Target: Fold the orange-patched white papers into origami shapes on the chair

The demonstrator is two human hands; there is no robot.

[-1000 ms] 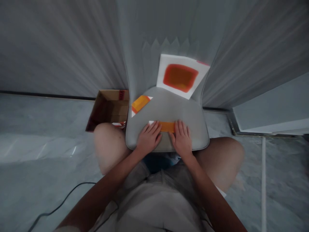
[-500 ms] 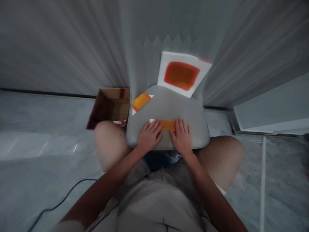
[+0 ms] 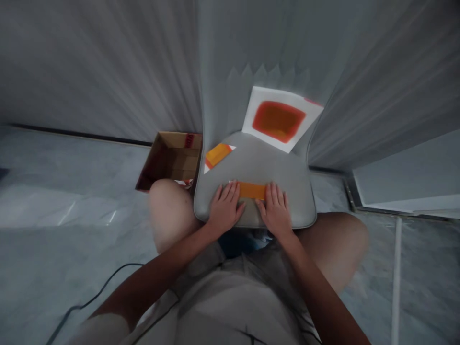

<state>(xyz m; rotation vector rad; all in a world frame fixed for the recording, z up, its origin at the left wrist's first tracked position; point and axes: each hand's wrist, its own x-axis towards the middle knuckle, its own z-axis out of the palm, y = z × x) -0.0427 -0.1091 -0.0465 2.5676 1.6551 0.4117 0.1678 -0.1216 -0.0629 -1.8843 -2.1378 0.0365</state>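
Note:
A strip of orange paper (image 3: pixel 252 190) lies across the front of a grey chair seat (image 3: pixel 269 165). My left hand (image 3: pixel 225 206) rests flat on its left end, fingers stretched out. On the right end lies my right hand (image 3: pixel 276 207), also flat with the fingers extended. Both palms face down, and the hands hide the strip's ends. Further back on the left of the seat is a folded orange piece with white corners (image 3: pixel 218 155). A white sheet with a red-orange square (image 3: pixel 279 120) leans against the chair's backrest.
An open cardboard box (image 3: pixel 168 158) stands on the floor left of the chair. My knees flank the seat. A dark cable (image 3: pixel 104 286) runs over the floor at lower left. Grey curtain (image 3: pixel 108 62) hangs behind the chair, and a pale panel (image 3: pixel 413 167) stands at right.
The whole view has shifted, so everything appears slightly further right and lower. My left hand now covers the white end of the strip more, and my right thumb has moved off the strip's lower edge.

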